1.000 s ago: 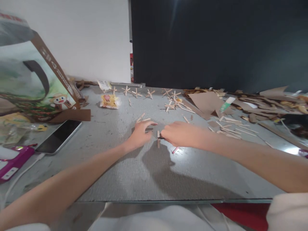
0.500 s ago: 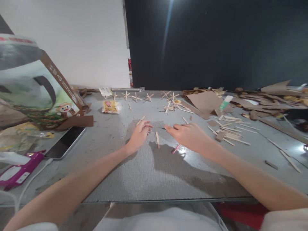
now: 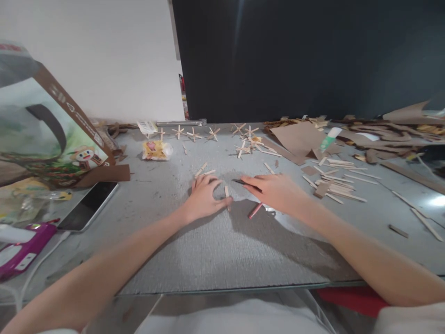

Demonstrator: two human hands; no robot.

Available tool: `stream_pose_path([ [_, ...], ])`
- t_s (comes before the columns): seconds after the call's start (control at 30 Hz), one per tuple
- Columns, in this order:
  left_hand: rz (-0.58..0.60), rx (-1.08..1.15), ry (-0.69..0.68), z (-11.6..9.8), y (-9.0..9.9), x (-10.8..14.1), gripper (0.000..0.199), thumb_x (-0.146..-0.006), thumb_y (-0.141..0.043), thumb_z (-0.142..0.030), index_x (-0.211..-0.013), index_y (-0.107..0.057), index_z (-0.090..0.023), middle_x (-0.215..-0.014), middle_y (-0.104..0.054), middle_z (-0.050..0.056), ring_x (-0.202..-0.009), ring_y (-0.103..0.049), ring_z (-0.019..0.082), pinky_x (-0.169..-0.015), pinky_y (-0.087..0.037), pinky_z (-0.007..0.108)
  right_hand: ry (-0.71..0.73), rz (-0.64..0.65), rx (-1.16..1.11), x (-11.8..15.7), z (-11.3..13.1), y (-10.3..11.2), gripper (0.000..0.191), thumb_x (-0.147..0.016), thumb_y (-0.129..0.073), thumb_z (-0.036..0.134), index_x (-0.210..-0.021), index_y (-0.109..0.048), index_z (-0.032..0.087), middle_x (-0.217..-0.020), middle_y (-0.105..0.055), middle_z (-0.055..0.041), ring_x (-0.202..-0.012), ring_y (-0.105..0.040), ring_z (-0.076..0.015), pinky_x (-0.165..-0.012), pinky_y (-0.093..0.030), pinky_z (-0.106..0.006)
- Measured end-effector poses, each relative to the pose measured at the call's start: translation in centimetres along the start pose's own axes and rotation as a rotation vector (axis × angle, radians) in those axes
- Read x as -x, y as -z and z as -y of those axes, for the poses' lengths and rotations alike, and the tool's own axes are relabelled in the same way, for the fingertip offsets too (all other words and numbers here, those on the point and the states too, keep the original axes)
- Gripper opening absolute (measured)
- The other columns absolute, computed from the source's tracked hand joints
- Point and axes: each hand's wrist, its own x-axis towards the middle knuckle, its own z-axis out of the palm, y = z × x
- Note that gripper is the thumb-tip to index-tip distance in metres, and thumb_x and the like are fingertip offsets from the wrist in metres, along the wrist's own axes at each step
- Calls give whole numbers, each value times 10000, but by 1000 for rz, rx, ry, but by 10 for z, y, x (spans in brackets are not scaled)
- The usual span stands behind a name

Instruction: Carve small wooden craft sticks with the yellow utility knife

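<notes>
My left hand (image 3: 205, 197) rests low over the table, fingers and thumb apart. Its thumb touches a short wooden stick (image 3: 226, 191) lying on the grey surface. More short sticks (image 3: 200, 170) lie just beyond the fingers. Opposite, my right hand (image 3: 278, 190) is closed around a dark, thin, pointed tool (image 3: 238, 181) whose tip points left; its exact kind is not clear. Below that hand lies a pinkish-red, narrow object (image 3: 255, 210), beside something shiny. A further stick (image 3: 268, 168) shows behind the right hand.
Several star-shaped stick pieces (image 3: 193, 134) stand along the back, with a small yellow packet (image 3: 155, 151) before them. Loose sticks (image 3: 337, 188) and brown cardboard (image 3: 294, 139) are at right. A phone (image 3: 88, 206), a purple device (image 3: 29, 250) and a large printed bag (image 3: 52, 125) occupy the left.
My left hand has moved toward the short stick, and its thumb has come onto it. The right hand has shifted slightly right, its dark tool now showing more clearly. The view has tilted a little.
</notes>
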Motion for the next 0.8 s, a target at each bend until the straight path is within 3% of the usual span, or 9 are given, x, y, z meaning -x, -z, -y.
stream_pose_path([
  [0.13, 95, -15, 5, -5, -1, 1, 704, -755, -822, -675, -1307, -696, -257, -1490, -550, 138, -1479, -383, 415, -1218, -293, 622, -25, -48, -50, 1, -8, -7, 409, -1104, -395, 336, -1413, -650, 254, -1084, -811, -110, -777, -719, -224, -595, -367, -281],
  [0.33, 146, 47, 53, -9, 1, -1, 647, -728, -864, -617, -1252, -698, -275, -1483, -544, 116, -1482, -370, 420, -1207, -300, 604, 15, -101, -133, 1, -9, -15, 387, -1088, -433, 341, -1364, -695, 271, -1003, -819, -86, -733, -727, -226, -566, -418, -283],
  [0.53, 171, 52, 63, -10, 3, -5, 780, -691, -878, -556, -1377, -631, -277, -1488, -521, 143, -1470, -382, 441, -1199, -304, 599, 17, -133, -236, 1, -4, -18, 363, -1072, -461, 330, -1300, -738, 280, -1097, -819, -83, -821, -767, -264, -625, -507, -327],
  [0.63, 197, 53, 52, -10, 4, -8, 664, -690, -884, -513, -1285, -681, -300, -1457, -528, 125, -1476, -382, 434, -1193, -311, 594, 11, -132, -254, 2, -4, -18, 365, -1073, -462, 338, -1305, -738, 281, -1083, -820, -79, -825, -769, -266, -649, -524, -333],
  [0.8, 191, 34, 54, -9, 3, -13, 661, -642, -923, -444, -1216, -657, -250, -1424, -542, 136, -1440, -437, 413, -1176, -343, 569, -25, -90, -298, 1, -2, -17, 349, -1062, -481, 334, -1285, -748, 306, -1042, -818, -74, -773, -756, -242, -649, -531, -321],
])
